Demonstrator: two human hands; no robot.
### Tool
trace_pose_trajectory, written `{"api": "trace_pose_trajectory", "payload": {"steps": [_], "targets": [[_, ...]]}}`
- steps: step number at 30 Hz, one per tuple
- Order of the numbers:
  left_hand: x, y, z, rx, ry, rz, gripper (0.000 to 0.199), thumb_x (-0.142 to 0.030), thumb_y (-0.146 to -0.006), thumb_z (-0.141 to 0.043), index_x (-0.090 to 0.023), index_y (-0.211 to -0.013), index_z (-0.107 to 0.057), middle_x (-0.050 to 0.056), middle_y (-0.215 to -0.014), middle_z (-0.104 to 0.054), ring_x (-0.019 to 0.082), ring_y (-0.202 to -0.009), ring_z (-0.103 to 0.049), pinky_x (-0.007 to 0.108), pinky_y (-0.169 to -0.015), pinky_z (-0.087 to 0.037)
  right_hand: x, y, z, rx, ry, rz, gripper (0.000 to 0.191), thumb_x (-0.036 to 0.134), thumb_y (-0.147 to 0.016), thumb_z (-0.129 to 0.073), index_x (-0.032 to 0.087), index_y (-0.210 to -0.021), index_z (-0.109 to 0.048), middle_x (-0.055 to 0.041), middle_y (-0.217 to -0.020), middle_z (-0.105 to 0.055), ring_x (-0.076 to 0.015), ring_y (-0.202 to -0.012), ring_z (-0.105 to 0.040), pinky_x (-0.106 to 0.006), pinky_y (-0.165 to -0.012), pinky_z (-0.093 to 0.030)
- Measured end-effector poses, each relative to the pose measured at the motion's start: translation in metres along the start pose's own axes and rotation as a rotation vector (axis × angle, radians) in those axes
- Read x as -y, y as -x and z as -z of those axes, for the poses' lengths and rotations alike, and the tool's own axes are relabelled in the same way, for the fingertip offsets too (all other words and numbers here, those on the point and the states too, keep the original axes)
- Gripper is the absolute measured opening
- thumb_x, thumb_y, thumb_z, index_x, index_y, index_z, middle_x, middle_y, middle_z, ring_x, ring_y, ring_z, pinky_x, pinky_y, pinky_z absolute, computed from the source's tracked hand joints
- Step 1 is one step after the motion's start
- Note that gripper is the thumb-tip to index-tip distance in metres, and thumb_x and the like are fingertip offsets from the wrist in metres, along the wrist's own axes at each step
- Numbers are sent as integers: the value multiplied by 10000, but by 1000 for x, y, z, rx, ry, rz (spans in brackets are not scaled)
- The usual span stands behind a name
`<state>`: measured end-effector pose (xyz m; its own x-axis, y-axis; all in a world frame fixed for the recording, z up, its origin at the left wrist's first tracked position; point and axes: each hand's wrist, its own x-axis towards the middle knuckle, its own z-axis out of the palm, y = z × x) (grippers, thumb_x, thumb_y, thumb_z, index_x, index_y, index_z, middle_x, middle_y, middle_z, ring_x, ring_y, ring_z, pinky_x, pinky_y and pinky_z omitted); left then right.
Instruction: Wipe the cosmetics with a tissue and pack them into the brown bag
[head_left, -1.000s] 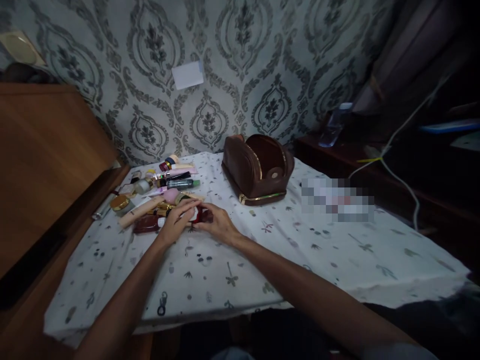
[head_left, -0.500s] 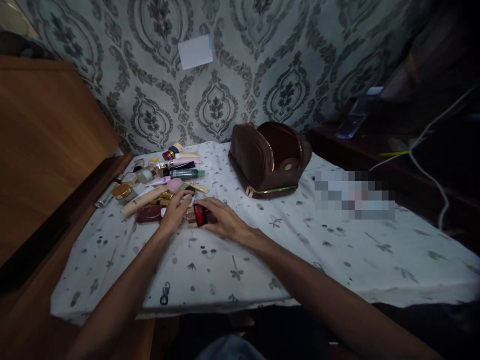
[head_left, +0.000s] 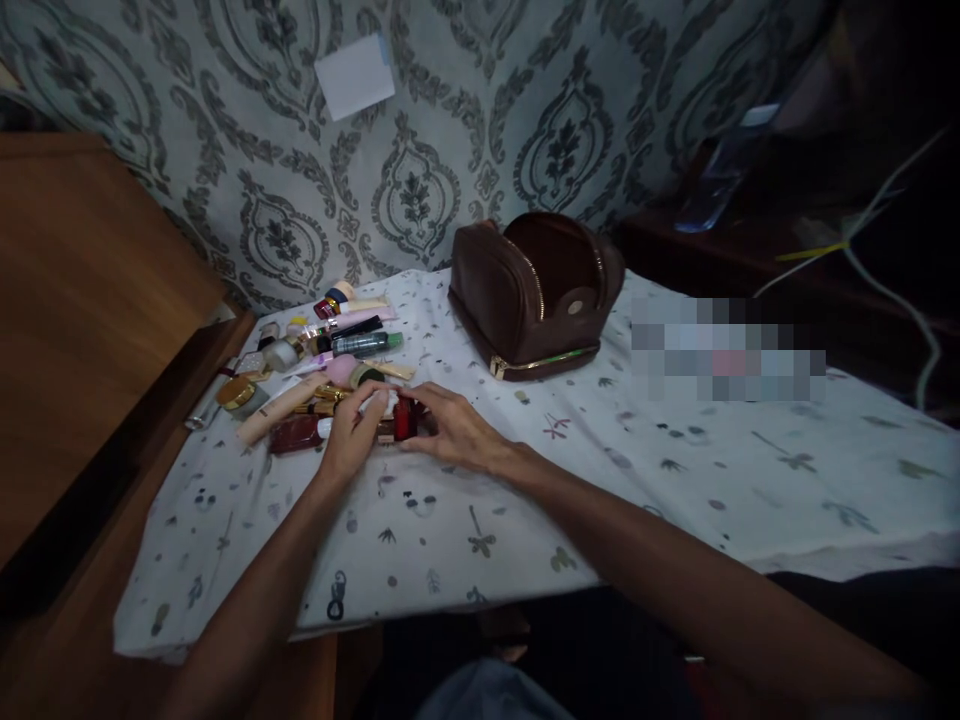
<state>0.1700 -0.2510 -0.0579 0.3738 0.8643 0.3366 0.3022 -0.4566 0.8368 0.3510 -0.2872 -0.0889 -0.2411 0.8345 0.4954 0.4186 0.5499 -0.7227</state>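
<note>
My right hand (head_left: 459,432) has its thumb and fingers closed round a small dark-red cosmetic bottle (head_left: 406,417) on the patterned cloth. Close against it on the left, my left hand (head_left: 351,432) is curled, with something small and white at its fingertips that I cannot make out. A pinkish-clear item (head_left: 385,431) shows between the two hands, partly covered. Beside my left hand lies a brown-red bottle with a white cap (head_left: 296,434). Just behind are gold-coloured tubes (head_left: 324,396), a beige tube (head_left: 276,408) and a pink makeup sponge (head_left: 341,371).
An unzipped brown leather toiletry bag (head_left: 484,290) stands at the back middle. Jars and tubes, among them a gold-lidded jar (head_left: 236,394) and a green-capped bottle (head_left: 364,344), crowd the left. A blurred patch covers something at right. A wooden panel (head_left: 90,300) borders the left side.
The view has shifted slightly. My hands stay together at the red bottle, which now sits more upright between them, and something white has come into sight at my left fingertips.
</note>
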Motion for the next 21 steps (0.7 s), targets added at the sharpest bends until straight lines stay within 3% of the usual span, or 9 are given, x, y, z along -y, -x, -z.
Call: {"api": "trace_pose_trajectory", "payload": {"steps": [5, 8, 12, 15, 21], "targets": [[-4, 2, -2, 72, -91, -194, 298, -380, -937, -517, -194, -1099, -685, 87, -1225, -669, 242, -1178, -584, 357, -1054, -406, -3, -2, -8, -137, -190, -186, 587, 267, -669, -819, 157, -1212, -626, -91, -1095, -680, -223, -934, -660, -388, -848, -550], [0, 2, -3, 90, -165, -250, 299, -377, -947, -518, -206, -1147, -660, 98, -1367, -586, 246, -1289, -514, 399, -1113, -357, -5, -4, -9, -147, -374, -353, 506, 289, -672, -799, 137, -1130, -648, -61, -960, -702, -188, -831, -659, -342, -795, -542], [1, 3, -1, 97, -142, -213, 348, -392, -952, -518, -203, -1230, -609, 105, -1406, -553, 259, -1338, -469, 428, -1138, -327, -3, -5, -7, -171, -607, -487, 487, 346, -622, -827, 147, -1037, -667, -41, -912, -707, -171, -794, -648, -317, -770, -521], [-2, 4, 2, 88, -44, -123, 400, -411, -943, -530, -200, -1281, -568, 99, -1362, -584, 262, -1279, -522, 400, -1100, -371, 0, -6, -6, -190, -765, -520, 494, 376, -590, -852, 167, -999, -672, -35, -932, -710, -176, -824, -655, -324, -798, -521], [-2, 4, 3, -20, 125, -21, 333, -419, -909, -569, -183, -1137, -626, 88, -1246, -654, 251, -1168, -582, 354, -1033, -415, 0, -5, -9, -123, -780, -452, 549, 356, -574, -867, 209, -1033, -604, -29, -998, -688, -187, -872, -670, -359, -840, -538]]}}
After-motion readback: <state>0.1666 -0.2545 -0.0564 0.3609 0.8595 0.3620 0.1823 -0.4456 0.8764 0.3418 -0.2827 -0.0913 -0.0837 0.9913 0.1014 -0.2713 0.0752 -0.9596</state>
